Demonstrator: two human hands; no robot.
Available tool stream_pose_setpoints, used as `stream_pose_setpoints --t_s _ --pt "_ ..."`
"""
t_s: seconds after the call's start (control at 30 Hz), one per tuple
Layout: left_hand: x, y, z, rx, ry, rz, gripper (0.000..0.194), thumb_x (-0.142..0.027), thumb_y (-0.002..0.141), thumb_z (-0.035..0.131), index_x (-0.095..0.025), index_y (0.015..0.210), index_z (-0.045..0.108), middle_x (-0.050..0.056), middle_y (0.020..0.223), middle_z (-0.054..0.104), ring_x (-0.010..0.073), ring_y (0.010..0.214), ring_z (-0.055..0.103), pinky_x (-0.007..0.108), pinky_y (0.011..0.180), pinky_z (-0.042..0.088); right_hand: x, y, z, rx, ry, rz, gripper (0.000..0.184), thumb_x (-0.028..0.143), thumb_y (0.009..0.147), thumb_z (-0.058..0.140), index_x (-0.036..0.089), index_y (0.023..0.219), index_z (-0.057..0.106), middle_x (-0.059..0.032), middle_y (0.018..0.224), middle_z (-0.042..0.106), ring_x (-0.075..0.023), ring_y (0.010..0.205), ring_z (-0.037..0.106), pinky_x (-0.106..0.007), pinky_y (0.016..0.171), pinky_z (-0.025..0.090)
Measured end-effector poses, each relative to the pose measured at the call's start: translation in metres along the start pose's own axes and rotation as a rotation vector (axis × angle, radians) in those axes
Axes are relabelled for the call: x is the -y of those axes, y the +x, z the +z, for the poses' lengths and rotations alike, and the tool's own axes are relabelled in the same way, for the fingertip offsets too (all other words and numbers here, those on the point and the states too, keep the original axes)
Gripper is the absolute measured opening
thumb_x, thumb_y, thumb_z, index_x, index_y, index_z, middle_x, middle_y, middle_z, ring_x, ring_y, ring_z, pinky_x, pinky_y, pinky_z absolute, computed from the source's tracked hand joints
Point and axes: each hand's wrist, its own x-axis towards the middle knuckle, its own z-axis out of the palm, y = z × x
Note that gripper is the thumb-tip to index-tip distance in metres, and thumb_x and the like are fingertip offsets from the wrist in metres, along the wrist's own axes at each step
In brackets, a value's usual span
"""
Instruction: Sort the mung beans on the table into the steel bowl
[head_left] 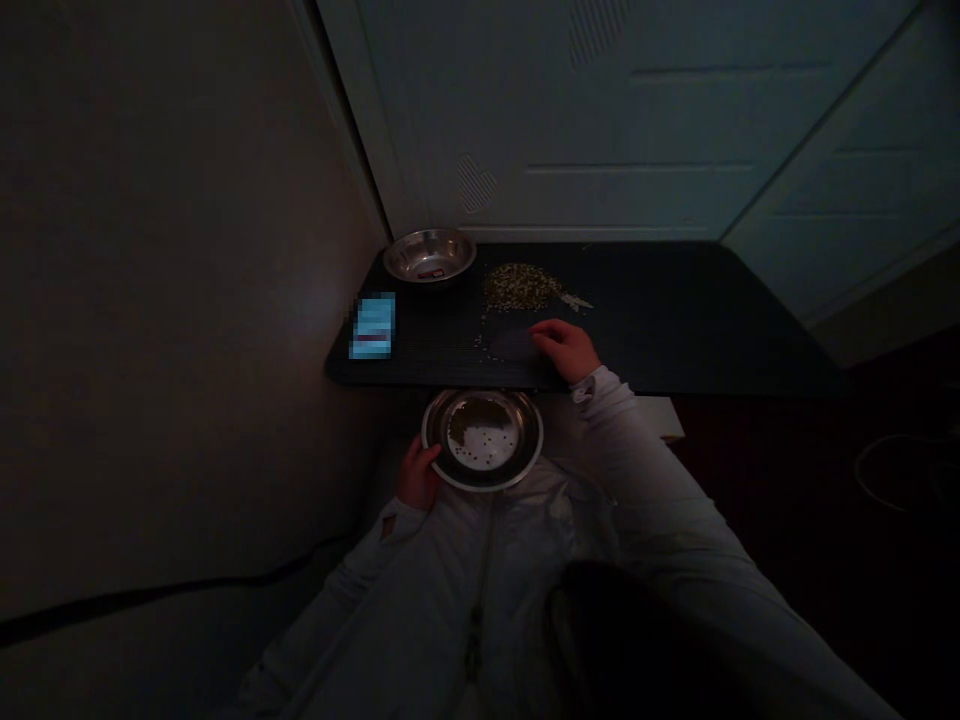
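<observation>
My left hand (417,476) grips the left rim of a steel bowl (525,462) held just below the near edge of the black table (675,320); small beans lie in the bowl. My right hand (564,348) rests on the table near its front edge, fingers curled down and pointing left, beside a few stray beans (480,343). A heap of small greenish beans (521,286) lies farther back on the table, apart from the hand. Whether the right hand's fingers hold anything is not visible in the dim light.
A second steel bowl (429,256) stands at the table's back left corner. A lit phone screen (373,325) lies at the left edge. A white door (600,120) rises behind the table, a wall on the left. A dark cable (150,592) runs along the floor.
</observation>
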Motion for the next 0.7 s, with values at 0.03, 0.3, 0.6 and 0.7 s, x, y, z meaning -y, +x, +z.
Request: stream_pose_setpoints --t_s 0.03,0.3,0.6,0.7 --pt "0.0 0.0 0.0 0.001 -0.001 -0.001 0.035 -0.017 0.05 0.062 -0.02 0.084 0.06 -0.001 0.075 0.065 0.017 0.077 0.058 0.03 0.073 0.04 0.0 0.0 0.0 -0.004 0.004 0.004 0.021 0.029 0.064 0.049 0.016 0.077 0.06 0.0003 0.064 0.056 -0.011 0.06 0.048 -0.025 0.058 0.038" --pt "0.0 -0.001 0.0 -0.024 0.026 -0.01 0.033 -0.018 0.049 0.064 -0.02 0.081 0.06 -0.002 0.071 0.065 0.0161 0.077 0.058 0.03 0.075 0.039 -0.004 0.012 0.012 -0.116 -0.044 0.021 0.025 0.031 0.066 0.046 0.015 0.081 0.059 -0.0013 0.069 0.057 -0.0121 0.063 0.05 -0.026 0.061 0.039" --pt "0.001 -0.002 0.0 -0.008 0.022 0.011 0.029 -0.019 0.049 0.063 -0.021 0.078 0.061 -0.002 0.073 0.064 0.0156 0.075 0.058 0.029 0.073 0.04 0.003 0.016 0.023 -0.01 -0.013 -0.023 0.021 0.029 0.065 0.047 0.017 0.076 0.06 -0.0002 0.068 0.058 -0.0118 0.063 0.05 -0.025 0.062 0.039" --pt "0.0 -0.003 0.001 -0.006 0.032 0.003 0.028 -0.019 0.05 0.063 -0.02 0.078 0.06 -0.002 0.072 0.064 0.0162 0.075 0.058 0.029 0.072 0.04 0.003 0.015 0.021 -0.034 0.038 -0.009 0.021 0.03 0.065 0.047 0.016 0.075 0.059 0.0006 0.066 0.057 -0.0114 0.062 0.05 -0.025 0.06 0.039"
